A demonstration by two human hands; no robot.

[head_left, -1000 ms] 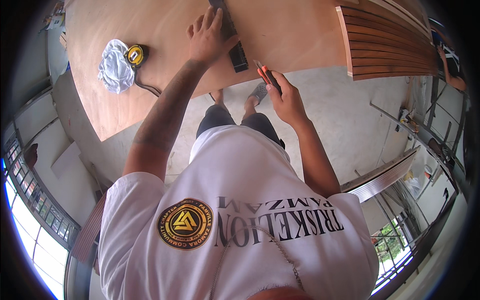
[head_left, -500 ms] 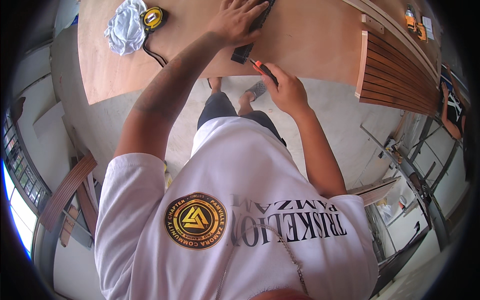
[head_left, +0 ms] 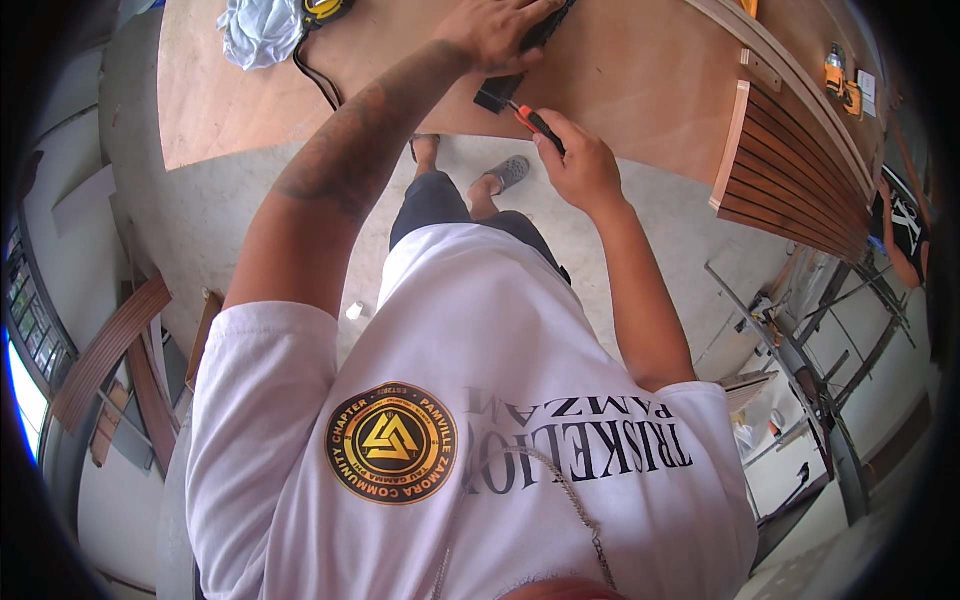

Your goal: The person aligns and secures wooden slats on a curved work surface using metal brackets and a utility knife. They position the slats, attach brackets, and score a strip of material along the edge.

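Note:
On the brown wooden board lies a narrow black strip [head_left: 498,92], slanting up to the far edge of the view. My left hand [head_left: 495,32] rests over the strip and holds it against the board, its thumb on the near side and its fingers across it, partly cut off by the edge of the view. Closed in my right hand [head_left: 580,165] is a hand tool with a red-and-black handle [head_left: 533,121] and a thin metal tip. That tip meets the near end of the strip; its exact shape is too small to tell.
The board [head_left: 380,110] bears a crumpled pale cloth [head_left: 258,35], a yellow-black tape measure [head_left: 325,8] and a slatted brown panel [head_left: 785,160]. Beyond the panel sits a yellow power tool [head_left: 838,75]. Metal framing [head_left: 800,350] stands at right; another person [head_left: 905,230] is at the far right.
The view has shifted, so the board and cloth sit higher in the picture. My left hand still lies on the strip, and the tool's tip stays at the strip's near end.

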